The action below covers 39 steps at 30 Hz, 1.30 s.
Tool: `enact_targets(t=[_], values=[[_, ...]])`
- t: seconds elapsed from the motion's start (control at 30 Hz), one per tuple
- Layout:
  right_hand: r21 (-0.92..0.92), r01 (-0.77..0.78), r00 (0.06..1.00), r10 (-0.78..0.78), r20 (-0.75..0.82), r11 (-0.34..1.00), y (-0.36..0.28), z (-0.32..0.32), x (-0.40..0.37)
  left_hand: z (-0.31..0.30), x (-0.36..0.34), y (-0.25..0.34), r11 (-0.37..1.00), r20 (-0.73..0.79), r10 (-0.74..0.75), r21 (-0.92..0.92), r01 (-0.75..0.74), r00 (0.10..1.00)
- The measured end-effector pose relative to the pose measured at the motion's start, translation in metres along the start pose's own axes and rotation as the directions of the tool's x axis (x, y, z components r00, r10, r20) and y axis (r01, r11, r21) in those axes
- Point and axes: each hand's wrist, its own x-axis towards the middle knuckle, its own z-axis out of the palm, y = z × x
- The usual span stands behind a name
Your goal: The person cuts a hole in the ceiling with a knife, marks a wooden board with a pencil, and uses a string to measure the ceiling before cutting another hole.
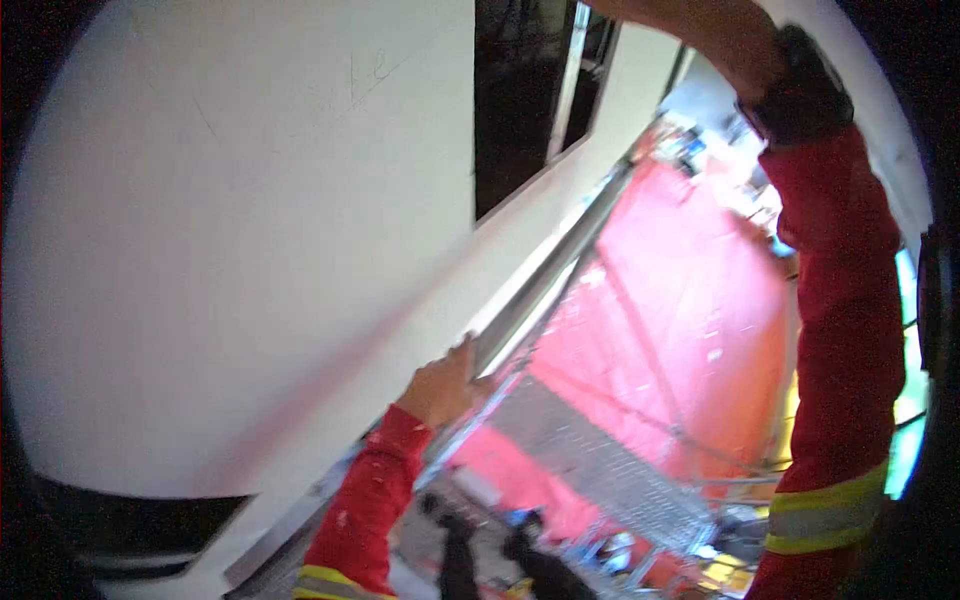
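Note:
My left hand, in a red sleeve with a yellow-and-grey band, is closed around the near part of a long grey metal bar. The bar slants up and away to the right beside a pale wall. My right arm is raised along the right side, with a dark band at the wrist. Part of my right hand shows at the top edge; its fingers are outside the picture, so what it holds or touches is hidden.
A dark window opening breaks the wall. Pink-red sheeting spreads below and beyond the bar. Lower down lies a perforated metal platform, with dark-clad legs near it. Blurred clutter sits at the lower right.

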Motion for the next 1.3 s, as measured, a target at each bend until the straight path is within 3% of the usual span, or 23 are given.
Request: enact_targets(t=[0.03,0.1,0.13,0.17,0.27,0.4,0.43,0.47,0.5,0.57,0.7,0.77,0.87,0.97,1.07,1.17,1.27,1.3], values=[[0.126,-0.146,0.984,0.131,0.124,0.981,-0.019,-0.028,0.005,-0.004,-0.002,-0.013,0.999,0.084,-0.010,-0.040,0.013,0.996],[0.195,0.006,0.996,-0.023,0.085,0.981,-0.010,-0.053,0.010,-0.002,-0.004,-0.024,0.998,0.022,0.032,-0.055,-0.031,0.999],[0.110,0.176,0.980,-0.163,-0.115,0.978,0.005,-0.040,0.017,0.002,-0.001,-0.036,0.997,-0.018,0.055,-0.050,-0.056,0.998],[0.019,0.341,0.903,-0.322,-0.283,0.940,0.018,-0.031,0.025,0.010,0.000,-0.043,0.996,-0.046,0.070,-0.047,-0.072,0.997],[-0.056,0.214,0.976,-0.216,-0.034,0.975,-0.007,-0.074,0.027,-0.001,-0.013,-0.052,0.994,-0.082,0.030,-0.102,-0.038,0.996],[-0.093,0.277,0.960,-0.271,0.070,0.956,-0.002,-0.108,0.037,0.004,-0.013,-0.061,0.945,-0.019,0.034,-0.326,-0.038,0.999],[-0.117,0.332,0.943,-0.328,0.052,0.936,0.005,-0.103,0.038,0.000,-0.014,-0.062,0.936,-0.014,0.038,-0.350,-0.040,0.999],[-0.127,0.390,0.921,-0.388,0.042,0.912,0.033,-0.027,0.039,0.027,0.049,-0.063,0.905,0.077,0.034,-0.425,0.002,0.996],[-0.097,0.387,0.920,-0.391,-0.023,0.917,0.030,-0.015,0.040,0.033,0.057,-0.067,0.890,0.100,0.036,-0.455,0.014,0.994],[-0.226,0.327,0.938,-0.345,-0.043,0.918,0.033,0.014,0.043,0.049,0.077,-0.072,0.860,0.143,0.046,-0.509,0.034,0.989],[-0.313,0.263,0.953,-0.297,-0.064,0.913,0.021,0.023,0.053,0.058,0.079,-0.072,0.856,0.097,0.052,-0.518,0.006,0.994],[-0.281,0.272,0.953,-0.298,-0.052,0.920,0.011,0.004,0.047,0.040,0.069,-0.061,0.919,0.019,0.069,-0.391,-0.057,0.997],[-0.484,0.477,0.809,-0.582,-0.085,0.734,0.031,0.013,0.058,0.033,0.066,-0.059,0.924,0.041,0.075,-0.379,-0.054,0.996],[-0.550,0.476,0.777,-0.621,-0.103,0.686,0.033,0.032,0.070,0.050,0.083,-0.062,0.916,0.105,0.011,-0.399,0.032,0.994],[-0.469,0.494,0.820,-0.572,-0.029,0.732,0.037,0.022,0.074,0.042,0.068,-0.060,0.919,0.073,0.063,-0.393,-0.029,0.995],[-0.198,0.338,0.929,-0.360,-0.085,0.920,0.032,0.016,0.068,0.043,0.071,-0.067,0.918,0.081,0.071,-0.395,-0.033,0.994],[-0.566,0.523,0.732,-0.676,-0.085,0.637,0.032,0.021,0.082,0.031,0.069,-0.055,0.932,0.144,0.061,-0.362,-0.005,0.988],[-0.508,0.503,0.785,-0.615,-0.068,0.699,0.027,0.014,0.075,0.036,0.068,-0.059,0.918,0.138,0.051,-0.398,0.008,0.989]])
